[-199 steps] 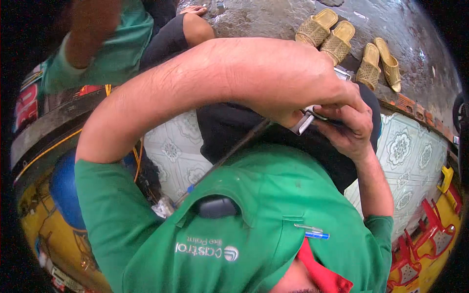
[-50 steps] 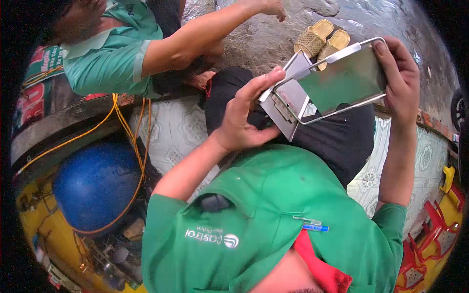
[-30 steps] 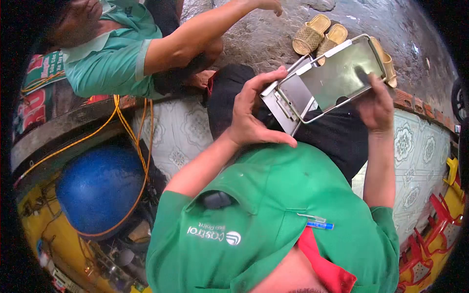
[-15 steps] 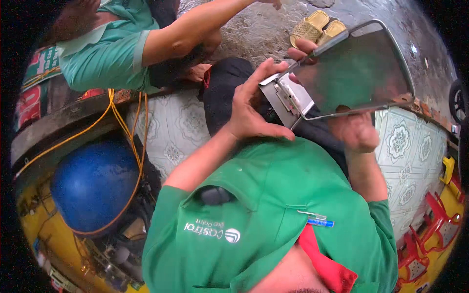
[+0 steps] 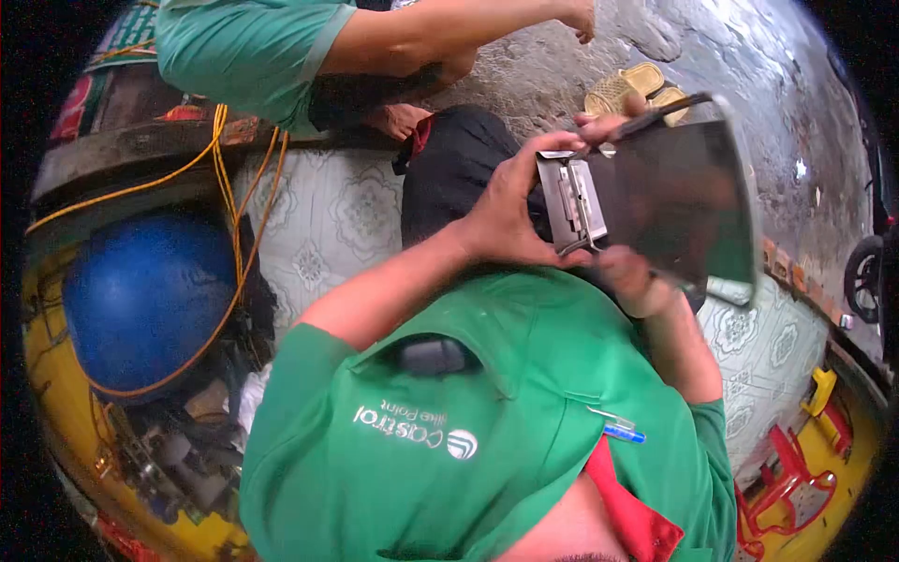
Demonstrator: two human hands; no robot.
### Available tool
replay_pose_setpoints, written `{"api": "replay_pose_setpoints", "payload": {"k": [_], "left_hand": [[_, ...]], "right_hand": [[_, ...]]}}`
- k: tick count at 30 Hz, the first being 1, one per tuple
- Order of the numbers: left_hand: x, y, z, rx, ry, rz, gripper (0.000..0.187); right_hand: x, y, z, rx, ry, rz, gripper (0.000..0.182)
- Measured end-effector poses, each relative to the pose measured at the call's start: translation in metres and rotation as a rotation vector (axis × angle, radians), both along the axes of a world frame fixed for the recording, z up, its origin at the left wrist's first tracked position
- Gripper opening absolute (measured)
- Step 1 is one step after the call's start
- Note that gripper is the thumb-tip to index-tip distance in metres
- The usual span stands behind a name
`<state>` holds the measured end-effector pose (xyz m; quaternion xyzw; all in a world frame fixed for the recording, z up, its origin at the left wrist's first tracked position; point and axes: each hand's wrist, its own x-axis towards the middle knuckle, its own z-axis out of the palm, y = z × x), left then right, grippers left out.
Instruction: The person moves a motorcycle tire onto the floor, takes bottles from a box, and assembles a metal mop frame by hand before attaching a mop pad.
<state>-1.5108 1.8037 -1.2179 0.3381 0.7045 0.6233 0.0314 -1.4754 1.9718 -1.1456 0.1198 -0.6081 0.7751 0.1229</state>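
Note:
A rectangular, dark, mirror-like panel in a thin metal frame is held tilted in front of my chest. At its left end sits a silver metal bracket with a clip-like fitting. My left hand is closed around this bracket, thumb along the lower side. Fingers also show at the panel's upper left edge. My right hand has its fingers curled at the lower edge beside the bracket, somewhat blurred and partly covered by the panel.
A person in a light green shirt squats at the upper left, one arm stretched over the wet floor. Woven slippers lie beyond the panel. At left are a blue rounded object and orange cords; at right, red plastic chairs.
The panel has tilted and its bracket end now sits a little lower and further right. My right hand has moved left along the lower edge, close to the bracket. My left hand keeps its hold.

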Motion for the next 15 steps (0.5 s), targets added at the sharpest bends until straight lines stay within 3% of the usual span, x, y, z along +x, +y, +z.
{"api": "replay_pose_setpoints", "payload": {"k": [2,7,10,11,13,15], "left_hand": [[0.0,0.0,0.002,-0.018,-0.004,0.007,0.121],[-0.001,-0.005,0.003,0.004,-0.09,-0.084,0.125],[0.018,-0.027,0.023,0.271,-0.772,-0.219,0.116],[0.025,-0.032,0.031,0.356,-1.001,-0.268,0.113],[0.034,-0.037,0.039,0.43,-1.235,-0.321,0.111],[0.041,-0.046,0.043,0.534,-1.227,-0.168,0.104]], "right_hand": [[-0.002,0.005,0.007,0.098,-0.025,0.123,0.111],[-0.013,0.024,0.03,0.384,0.05,0.346,0.1],[-0.02,0.017,0.038,0.81,0.199,0.338,0.108],[-0.018,0.012,0.036,0.807,0.193,0.323,0.108],[-0.015,-0.007,0.029,0.943,0.249,0.274,0.121],[-0.015,-0.012,0.019,1.002,0.281,0.249,0.128]]}}
